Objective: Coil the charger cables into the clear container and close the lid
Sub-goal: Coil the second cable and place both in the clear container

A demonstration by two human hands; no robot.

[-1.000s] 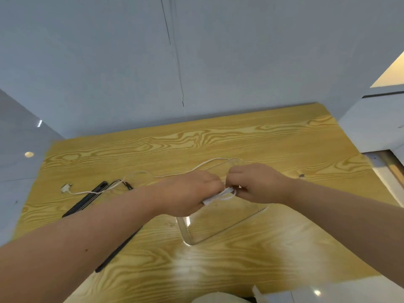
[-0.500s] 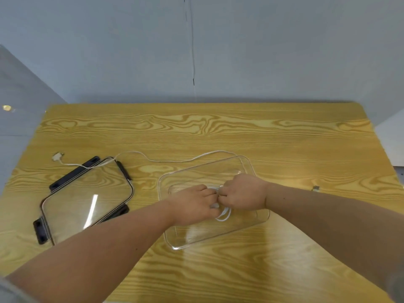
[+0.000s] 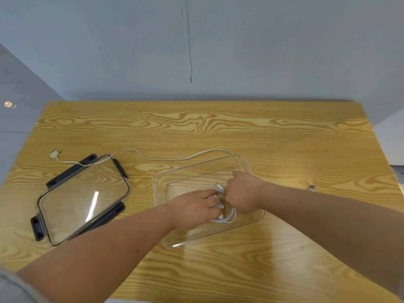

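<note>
A clear rectangular container (image 3: 197, 169) sits open at the table's middle. Both hands are inside it. My left hand (image 3: 194, 209) presses its fingers on a coiled white cable (image 3: 230, 218) lying on the container floor. My right hand (image 3: 243, 192) is closed on the same coil from the right. A second white cable (image 3: 166, 159) trails loose from the container's far edge leftward across the table, ending in a plug (image 3: 54, 154). The clear lid (image 3: 83, 200) with black latches lies flat to the left, with that cable crossing its far corner.
The wooden table (image 3: 218, 127) meets a grey wall at the back. A small metal connector (image 3: 312, 187) lies on the table to the right of my right forearm.
The view has tilted down and steadied, bringing the lid into sight. Both hands have lowered the coiled cable from above the container onto its floor.
</note>
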